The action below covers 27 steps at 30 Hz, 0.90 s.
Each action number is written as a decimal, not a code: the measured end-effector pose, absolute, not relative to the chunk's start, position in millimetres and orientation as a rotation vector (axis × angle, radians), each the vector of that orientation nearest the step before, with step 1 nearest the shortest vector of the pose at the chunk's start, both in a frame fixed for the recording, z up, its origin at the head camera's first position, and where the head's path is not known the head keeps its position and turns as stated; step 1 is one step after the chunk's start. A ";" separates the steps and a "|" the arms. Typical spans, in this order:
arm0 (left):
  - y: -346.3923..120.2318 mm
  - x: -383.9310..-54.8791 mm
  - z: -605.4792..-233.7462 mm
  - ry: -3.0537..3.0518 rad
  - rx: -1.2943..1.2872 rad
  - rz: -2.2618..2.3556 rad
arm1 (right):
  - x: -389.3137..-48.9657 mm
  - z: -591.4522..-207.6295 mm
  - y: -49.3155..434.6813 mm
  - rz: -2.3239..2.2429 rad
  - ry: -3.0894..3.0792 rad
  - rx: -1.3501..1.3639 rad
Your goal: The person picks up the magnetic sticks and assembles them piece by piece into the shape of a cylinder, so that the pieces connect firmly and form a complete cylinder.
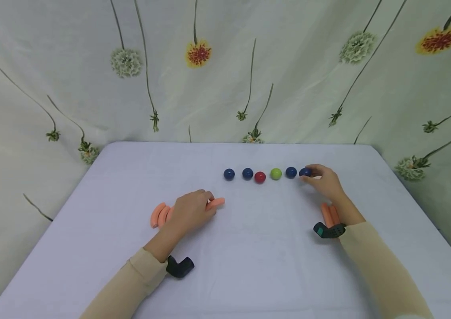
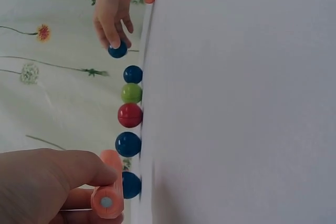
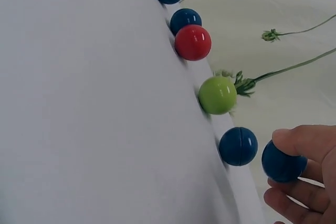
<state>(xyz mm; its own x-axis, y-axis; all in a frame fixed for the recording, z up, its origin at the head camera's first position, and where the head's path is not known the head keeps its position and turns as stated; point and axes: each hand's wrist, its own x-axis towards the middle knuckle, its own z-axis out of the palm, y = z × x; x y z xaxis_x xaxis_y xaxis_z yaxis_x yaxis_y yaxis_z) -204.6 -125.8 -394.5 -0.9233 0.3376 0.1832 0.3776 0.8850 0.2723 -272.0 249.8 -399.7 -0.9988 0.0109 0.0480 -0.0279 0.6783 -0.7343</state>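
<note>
My left hand (image 1: pixel 191 210) pinches an orange magnetic rod (image 1: pixel 217 203) between thumb and fingers; a round grey disc shows in the rod's near end in the left wrist view. Close by that hand lie more curved orange rods (image 1: pixel 156 215), partly hidden behind it. At the right end of a row of balls, my right hand (image 1: pixel 325 182) holds a dark blue ball (image 3: pixel 283 163) by thumb and fingertips. Beside it are another blue ball (image 3: pixel 239 146), a green ball (image 1: pixel 275 173), a red ball (image 1: pixel 260 177) and two more blue balls (image 1: pixel 247 173) farther left.
Two orange rods (image 1: pixel 325 214) lie under the right wrist, partly covered by a black wrist camera (image 1: pixel 329 230). A white cloth covers the table (image 1: pixel 257 257). Behind its far edge hangs a pale curtain (image 1: pixel 217 97) printed with flowers.
</note>
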 end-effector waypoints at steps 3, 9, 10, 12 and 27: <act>-121.3 -208.7 -393.7 -2.930 -0.560 -0.463 | -267.0 -397.4 244.2 1.244 -2.820 0.024; -114.6 -216.6 -394.7 -2.952 -0.573 -0.455 | -259.5 -396.0 234.7 1.318 -2.796 0.044; -113.6 -217.4 -394.7 -2.953 -0.573 -0.463 | -258.4 -396.1 233.4 1.327 -2.797 0.047; -111.6 -218.9 -395.0 -2.949 -0.577 -0.474 | -256.8 -396.9 231.0 1.344 -2.799 0.060; -90.5 -228.2 -396.5 -2.870 -0.573 -0.542 | -252.6 -404.5 208.1 1.464 -2.825 0.142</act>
